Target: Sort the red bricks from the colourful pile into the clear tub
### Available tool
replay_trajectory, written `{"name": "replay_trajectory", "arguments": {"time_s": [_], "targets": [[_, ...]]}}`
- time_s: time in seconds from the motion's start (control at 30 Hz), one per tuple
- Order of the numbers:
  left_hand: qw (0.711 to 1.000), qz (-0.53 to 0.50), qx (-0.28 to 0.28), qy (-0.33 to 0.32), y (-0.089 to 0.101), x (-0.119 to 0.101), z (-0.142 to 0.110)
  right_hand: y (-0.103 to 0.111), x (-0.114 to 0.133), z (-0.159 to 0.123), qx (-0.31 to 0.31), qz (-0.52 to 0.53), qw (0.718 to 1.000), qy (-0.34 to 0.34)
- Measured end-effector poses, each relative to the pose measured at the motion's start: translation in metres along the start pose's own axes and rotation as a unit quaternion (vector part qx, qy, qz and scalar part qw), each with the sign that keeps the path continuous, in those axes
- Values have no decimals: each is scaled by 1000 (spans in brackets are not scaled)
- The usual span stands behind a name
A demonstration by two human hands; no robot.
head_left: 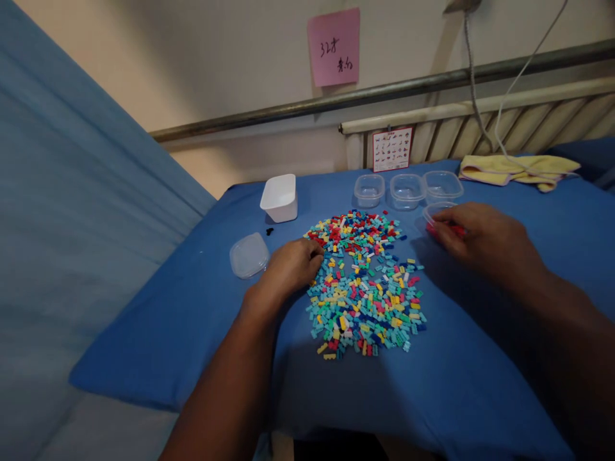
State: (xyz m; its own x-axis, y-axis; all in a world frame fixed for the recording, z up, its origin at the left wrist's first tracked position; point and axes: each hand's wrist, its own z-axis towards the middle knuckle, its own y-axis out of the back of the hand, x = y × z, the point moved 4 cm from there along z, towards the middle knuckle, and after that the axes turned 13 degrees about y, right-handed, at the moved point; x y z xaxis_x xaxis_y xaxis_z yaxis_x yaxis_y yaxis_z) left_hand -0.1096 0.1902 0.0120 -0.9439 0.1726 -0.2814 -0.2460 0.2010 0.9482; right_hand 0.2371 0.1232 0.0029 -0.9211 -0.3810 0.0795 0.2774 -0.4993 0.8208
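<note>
Touches the upper left edge of the brick pile with the left hand, fingers curled down among mixed colours; cannot tell whether a brick is in the grip, with fingertips partly hidden. Bends the fingers of the right hand at the rim of the near tub, right of the pile's upper part. Cannot tell whether the grip there is closed on the rim or on red bricks, seen only in part inside, past the fingers. Loses the left forearm at the bottom edge of the view and the right one at the right edge. Beyond the pile, to the upper right, see three clear tubs, then a yellow cloth farther right. Left of the pile, see a white box, a clear lid partly behind the left forearm or just beside it, and a dark item, too small to make out.
</note>
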Motion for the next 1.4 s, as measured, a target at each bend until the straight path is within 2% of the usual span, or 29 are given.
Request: {"name": "replay_trajectory", "arguments": {"time_s": [0.13, 0.27, 0.37, 0.43, 0.57, 0.7, 0.97, 1.1, 1.23, 1.4], "targets": [[999, -13, -30, -16, 1, -2, 0, -20, 45, 7, -2, 112, 988, 111], [991, -37, -91, -96, -7, -16, -2, -54, 82, 18, 63, 198, 961, 183], [987, 19, -96, -131, -22, -34, -2, -69, 96, 27, 101, 227, 943, 224], [986, 73, -90, -124, -29, -43, -1, -71, 96, 31, 119, 226, 941, 224], [981, 129, -69, -123, -33, -50, 5, -67, 85, 30, 122, 197, 956, 178], [982, 112, -57, -141, -29, -44, 5, -65, 78, 25, 110, 196, 960, 169], [989, 67, -15, -132, -25, -40, 1, -66, 78, 22, 77, 220, 957, 171], [988, 71, -12, -135, -24, -41, 0, -57, 80, 22, 49, 233, 957, 166], [994, 57, -12, -97, -21, -38, 1, -47, 79, 20, 17, 239, 961, 140], [993, 54, -12, -103, -21, -33, 0, -45, 79, 13, 13, 240, 960, 141]]}}
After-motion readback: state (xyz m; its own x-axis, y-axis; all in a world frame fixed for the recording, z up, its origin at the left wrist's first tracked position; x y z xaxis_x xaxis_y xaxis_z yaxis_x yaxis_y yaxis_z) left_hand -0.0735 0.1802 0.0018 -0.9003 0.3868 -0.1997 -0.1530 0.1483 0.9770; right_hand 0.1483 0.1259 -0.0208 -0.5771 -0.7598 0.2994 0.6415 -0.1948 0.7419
